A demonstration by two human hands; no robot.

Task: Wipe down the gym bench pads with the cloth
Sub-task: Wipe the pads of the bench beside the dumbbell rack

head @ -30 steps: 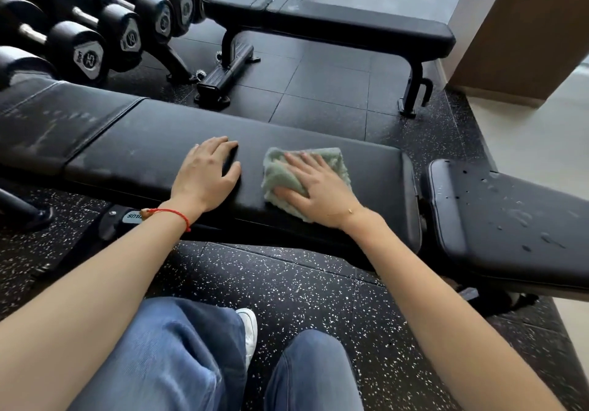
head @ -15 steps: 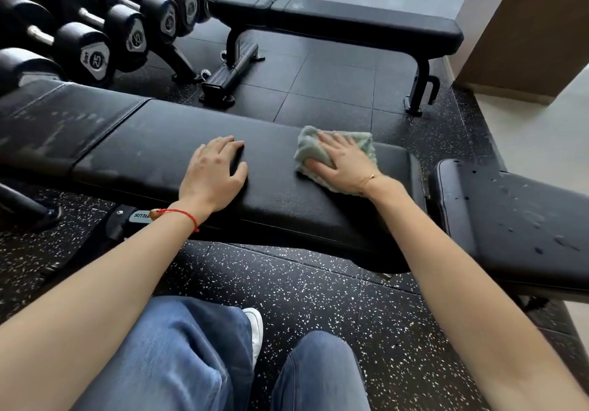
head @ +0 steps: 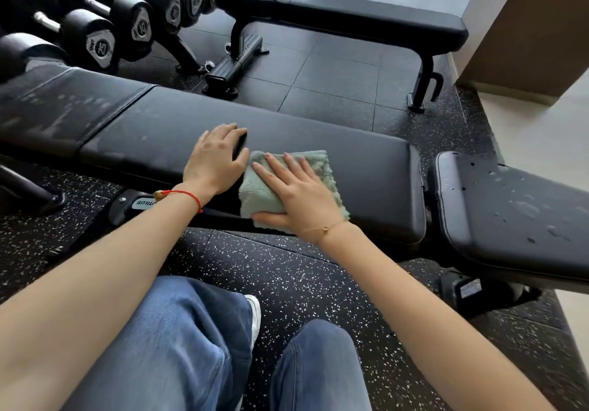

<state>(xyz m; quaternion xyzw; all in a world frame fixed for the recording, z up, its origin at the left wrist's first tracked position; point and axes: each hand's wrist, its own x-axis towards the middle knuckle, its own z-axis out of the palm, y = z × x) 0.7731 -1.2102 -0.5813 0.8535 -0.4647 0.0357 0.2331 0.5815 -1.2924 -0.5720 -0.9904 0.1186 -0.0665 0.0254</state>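
The right hand [head: 298, 193] lies flat on the folded green cloth [head: 314, 168], fingers spread and extended, thumb tucked along the near edge of the fabric; it presses rather than pinches. The cloth sits on the near half of the long bench pad [head: 366, 168], draping slightly over the front edge, just beside the left hand [head: 215, 158]. The left hand rests palm-down on the same pad, fingers loosely together and holding nothing; its thumb touches the cloth's left edge; it appears to serve as a brace.

Condition of surfaces: the pad section to the left [head: 60, 107] shows dull streaks and residue; the separate seat pad [head: 510, 206] at right carries scattered droplets and smears; neither appears finished. The further flat bench [head: 366, 16] and the dumbbell rack [head: 134, 24] stand well apart and are not involved in the present stroke.

Recommendation for the step in hand: keep the palm flat so pressure spreads over the whole cloth; run overlapping strokes along the pad's length, including the rolled front edge where the cloth overhangs; shift the bracing hand clear before the cloth reaches it, otherwise a strip beneath it goes unwiped; refold to a clean face before moving to the droplet-marked seat pad.
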